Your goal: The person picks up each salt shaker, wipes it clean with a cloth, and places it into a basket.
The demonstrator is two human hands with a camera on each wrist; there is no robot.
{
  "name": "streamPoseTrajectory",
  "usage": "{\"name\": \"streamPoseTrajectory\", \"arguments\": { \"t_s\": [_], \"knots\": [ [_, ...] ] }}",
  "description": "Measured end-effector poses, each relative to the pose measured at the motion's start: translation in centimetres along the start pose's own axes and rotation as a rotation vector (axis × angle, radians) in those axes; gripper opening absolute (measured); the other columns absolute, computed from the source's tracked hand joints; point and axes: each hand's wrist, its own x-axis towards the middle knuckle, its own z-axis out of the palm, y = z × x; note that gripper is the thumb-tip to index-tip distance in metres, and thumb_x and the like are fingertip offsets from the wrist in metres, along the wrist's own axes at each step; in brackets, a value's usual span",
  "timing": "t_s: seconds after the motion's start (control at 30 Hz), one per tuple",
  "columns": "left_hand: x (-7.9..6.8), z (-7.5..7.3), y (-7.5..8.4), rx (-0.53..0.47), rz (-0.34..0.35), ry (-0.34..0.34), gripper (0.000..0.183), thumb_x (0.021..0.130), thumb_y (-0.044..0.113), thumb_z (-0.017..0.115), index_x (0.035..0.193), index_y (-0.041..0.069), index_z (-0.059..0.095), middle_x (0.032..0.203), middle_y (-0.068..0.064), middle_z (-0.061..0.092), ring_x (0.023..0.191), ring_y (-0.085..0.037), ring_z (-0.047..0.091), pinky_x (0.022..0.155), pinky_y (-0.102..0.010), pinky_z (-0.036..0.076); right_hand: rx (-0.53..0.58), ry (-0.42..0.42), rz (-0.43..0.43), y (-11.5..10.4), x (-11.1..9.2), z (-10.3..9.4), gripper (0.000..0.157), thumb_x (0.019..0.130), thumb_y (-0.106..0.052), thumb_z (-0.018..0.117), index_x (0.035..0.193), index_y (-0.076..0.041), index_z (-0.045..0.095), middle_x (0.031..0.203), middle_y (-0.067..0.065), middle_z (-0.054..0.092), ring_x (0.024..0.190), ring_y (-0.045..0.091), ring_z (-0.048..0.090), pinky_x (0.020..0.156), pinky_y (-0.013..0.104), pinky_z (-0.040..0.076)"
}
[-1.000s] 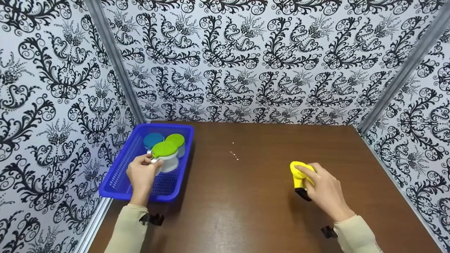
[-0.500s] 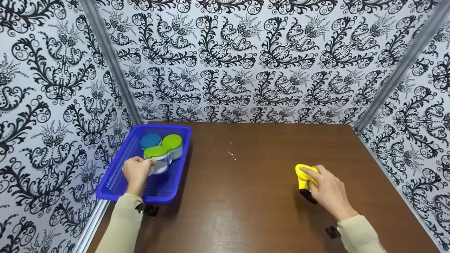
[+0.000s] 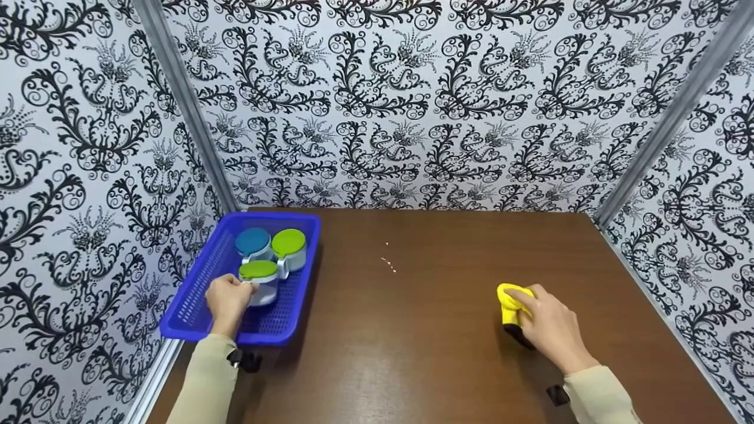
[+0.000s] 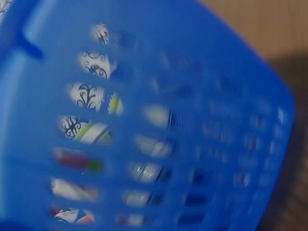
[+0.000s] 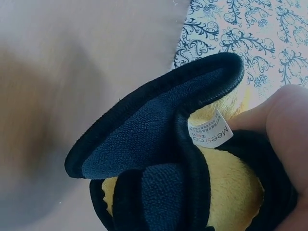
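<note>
My left hand [image 3: 227,299] pinches the handle side of a clear jar with a green lid [image 3: 259,270], low inside a blue basket [image 3: 171,330]. Just behind it in the basket stand a blue-lidded jar [image 3: 253,240] and another green-lidded jar [image 3: 288,241], each with a handle. From the left wrist, the basket's slotted wall [image 4: 144,96] fills most of the view and hides the hand; bits of green and white show through the slots. My right hand [image 3: 551,324] grips a bunched, folded microfibre cloth [image 3: 511,297], yellow on one side and dark with black edging [image 5: 139,125] on the other, with a white tag.
White crumbs [image 3: 389,265] lie on the brown table [image 3: 412,330] between the hands. Patterned wallpaper panels [image 3: 389,106] with grey metal corner posts enclose the table at the back and sides. The basket sits close to the left panel.
My left hand has brought the green-lidded jar lower and slightly toward me in the basket, uncovering more of the other two jars. My right hand has shifted slightly right and nearer with the cloth.
</note>
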Motion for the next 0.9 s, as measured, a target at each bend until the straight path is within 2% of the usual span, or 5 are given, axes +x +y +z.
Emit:
{"name": "streamPoseTrajectory", "arguments": {
  "t_s": [0.3,0.43,0.6,0.73,0.9],
  "knots": [
    [-0.1,-1.3,-1.1,0.215,0.1,-0.157,0.034,0.073,0.018,0.074,0.059,0.012,0.044,0.06,-0.003,0.047,0.073,-0.038,0.055,0.072,-0.057,0.043,0.011,-0.039,0.023,0.4,-0.1,0.3,0.046,0.082,-0.004,0.073,0.123,-0.025,0.071,0.104,0.007,0.062,0.074,0.03,0.061,0.05,0.05,0.047],
    [-0.2,-1.7,-1.5,0.249,0.091,-0.217,0.029,0.075,0.021,0.075,0.061,0.01,0.051,0.065,-0.007,0.056,0.07,-0.036,0.058,0.067,-0.056,0.045,-0.007,-0.071,0.042,1.0,0.0,0.2,0.044,0.083,-0.005,0.074,0.124,-0.022,0.071,0.105,0.01,0.062,0.076,0.033,0.062,0.053,0.053,0.048],
    [-0.3,-2.1,-1.4,0.286,0.074,-0.275,0.023,0.076,0.023,0.075,0.077,0.003,0.063,0.078,-0.016,0.066,0.074,-0.04,0.063,0.063,-0.057,0.048,-0.042,-0.105,0.068,1.8,0.4,0.3,0.042,0.084,-0.007,0.073,0.124,-0.019,0.071,0.104,0.014,0.061,0.077,0.037,0.062,0.054,0.055,0.049],
    [-0.5,-2.2,-1.1,0.311,0.051,-0.303,0.026,0.077,0.023,0.074,0.084,0.0,0.064,0.082,-0.02,0.066,0.077,-0.042,0.063,0.064,-0.057,0.048,-0.054,-0.104,0.088,2.9,0.4,0.4,0.041,0.083,-0.006,0.072,0.123,-0.017,0.071,0.103,0.017,0.059,0.075,0.04,0.062,0.052,0.057,0.048],
    [-0.7,-2.1,-0.8,0.327,0.066,-0.292,0.028,0.078,0.024,0.073,0.085,-0.001,0.063,0.092,-0.029,0.067,0.084,-0.05,0.064,0.064,-0.062,0.048,-0.069,-0.099,0.123,4.4,0.1,0.3,0.04,0.082,-0.005,0.07,0.121,-0.016,0.072,0.099,0.02,0.058,0.069,0.044,0.06,0.05,0.061,0.045]
  ]
}}
